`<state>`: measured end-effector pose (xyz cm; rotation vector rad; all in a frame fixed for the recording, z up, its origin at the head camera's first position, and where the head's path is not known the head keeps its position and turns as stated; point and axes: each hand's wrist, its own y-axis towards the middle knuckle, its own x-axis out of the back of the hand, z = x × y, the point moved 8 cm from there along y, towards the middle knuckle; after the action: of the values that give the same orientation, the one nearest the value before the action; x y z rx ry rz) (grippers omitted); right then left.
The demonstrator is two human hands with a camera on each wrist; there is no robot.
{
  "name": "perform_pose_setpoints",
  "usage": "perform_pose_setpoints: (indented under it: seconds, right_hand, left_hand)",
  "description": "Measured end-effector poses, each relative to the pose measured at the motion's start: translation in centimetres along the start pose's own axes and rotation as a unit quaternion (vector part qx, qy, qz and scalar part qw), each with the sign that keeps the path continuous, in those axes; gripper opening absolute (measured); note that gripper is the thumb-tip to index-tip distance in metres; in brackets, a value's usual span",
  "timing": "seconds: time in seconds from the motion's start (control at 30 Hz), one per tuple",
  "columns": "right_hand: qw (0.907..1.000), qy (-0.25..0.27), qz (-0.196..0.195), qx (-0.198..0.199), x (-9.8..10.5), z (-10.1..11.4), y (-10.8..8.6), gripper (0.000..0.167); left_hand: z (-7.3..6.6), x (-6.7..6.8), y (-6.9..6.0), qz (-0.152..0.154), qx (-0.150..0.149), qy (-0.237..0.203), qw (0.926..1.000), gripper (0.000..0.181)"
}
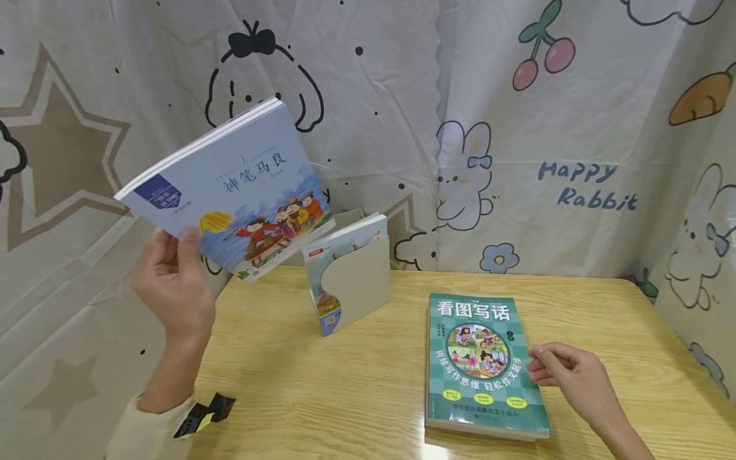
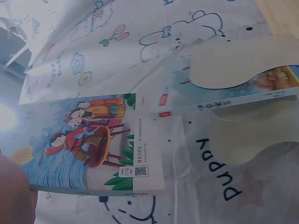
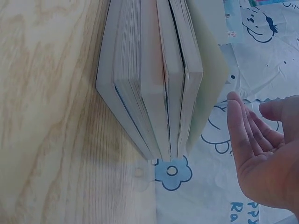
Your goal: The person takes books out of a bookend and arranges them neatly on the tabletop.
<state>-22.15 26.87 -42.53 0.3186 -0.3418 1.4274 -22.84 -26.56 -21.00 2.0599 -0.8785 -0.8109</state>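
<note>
My left hand [image 1: 177,281] holds up a light-blue picture book [image 1: 253,185] by its lower left corner, thumb on the illustrated cover. The book is tilted and raised above the table's left side. In the left wrist view, part of that hand [image 2: 16,196] shows at the lower left beside the cover. My right hand [image 1: 575,377] hovers at the right edge of a green book [image 1: 477,409], its fingers loosely bent and holding nothing. The right wrist view shows that hand [image 3: 261,154] apart from a stack of several books [image 3: 154,93], the green one on top.
Behind the raised book, a cream book holder [image 1: 362,281] stands on the wooden table [image 1: 276,370] with another upright book [image 1: 319,265] in it. A printed cloth [image 1: 391,96] hangs behind the table and along its sides.
</note>
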Motion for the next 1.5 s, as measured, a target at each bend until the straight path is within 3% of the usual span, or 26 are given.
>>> perform_pose_setpoints:
  seconds: [0.33,0.57,0.77,0.93,1.07,1.3,1.5]
  right_hand:
    - [0.9999,-0.002,-0.006,0.011,0.1,0.6,-0.1,0.042]
    - [0.9998,0.000,-0.003,0.019,0.0,0.8,-0.2,0.042]
    - [0.9996,0.003,0.001,0.029,-0.1,1.2,-0.4,0.040]
    - [0.9989,0.001,0.009,0.046,-0.3,1.8,-0.6,0.038]
    - [0.9966,-0.004,0.021,0.079,-0.8,2.7,-1.0,0.035]
    - [0.9897,-0.004,0.036,0.139,-1.9,5.2,-2.0,0.036]
    - [0.9788,0.036,0.058,0.193,-2.9,7.5,-2.5,0.039]
  left_hand:
    - [-3.6,-0.4,0.7,-0.004,-0.039,-0.044,0.9983,0.018]
    - [-6.7,-1.4,0.6,0.030,-0.059,-0.081,0.9945,0.021]
    - [-8.1,-2.0,0.3,0.054,-0.068,-0.095,0.9918,0.021]
    - [-8.0,-2.5,-0.6,0.081,-0.068,-0.118,0.9873,0.026]
    - [-7.3,-3.4,-1.9,0.128,-0.054,-0.160,0.9773,0.028]
    - [-6.5,-5.2,-4.6,0.214,-0.040,-0.119,0.9687,0.028]
    - [-5.1,-7.3,-7.7,0.274,0.015,-0.110,0.9553,0.029]
